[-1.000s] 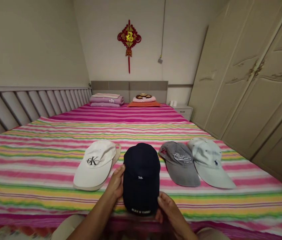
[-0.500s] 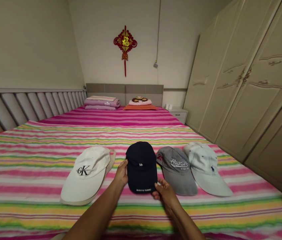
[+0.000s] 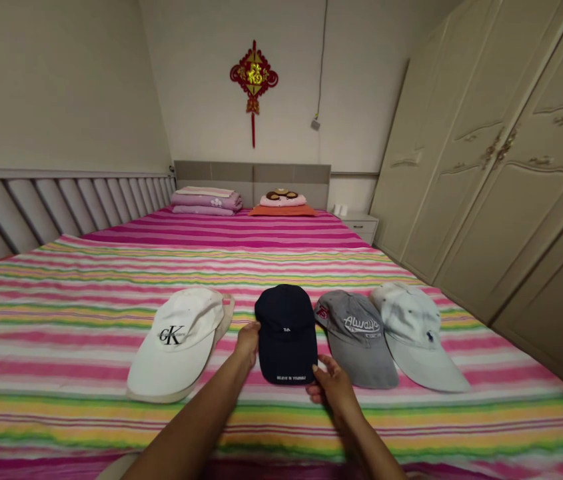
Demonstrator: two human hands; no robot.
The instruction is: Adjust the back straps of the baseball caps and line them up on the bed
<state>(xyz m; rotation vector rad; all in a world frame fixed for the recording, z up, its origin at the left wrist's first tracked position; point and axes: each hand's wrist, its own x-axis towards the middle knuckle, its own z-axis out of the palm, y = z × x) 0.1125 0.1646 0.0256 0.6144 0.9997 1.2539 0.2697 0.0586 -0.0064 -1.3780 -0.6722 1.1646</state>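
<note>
A navy baseball cap (image 3: 287, 333) with small white lettering along its brim lies on the bed, brim toward me. My left hand (image 3: 249, 341) grips its left side near the crown. At the brim's lower right corner, my right hand (image 3: 332, 385) pinches the edge between thumb and fingers. To the left lies a white cap (image 3: 176, 340) with dark letters on its front. A grey cap (image 3: 361, 343) with white script sits close on the right of the navy one. Against it rests a pale cap (image 3: 421, 340) with a small dark emblem.
The striped bedsheet (image 3: 61, 347) spreads under the caps. Folded purple bedding (image 3: 206, 202) and a pink folded item (image 3: 284, 199) lie by the headboard (image 3: 291, 177). A slatted rail (image 3: 61, 210) runs along the left, a wardrobe (image 3: 481, 167) along the right, with a nightstand (image 3: 361, 227) behind.
The whole view has shifted slightly, so the caps appear a little farther right. Both hands keep their hold on the navy cap, which stays in its place between the others.
</note>
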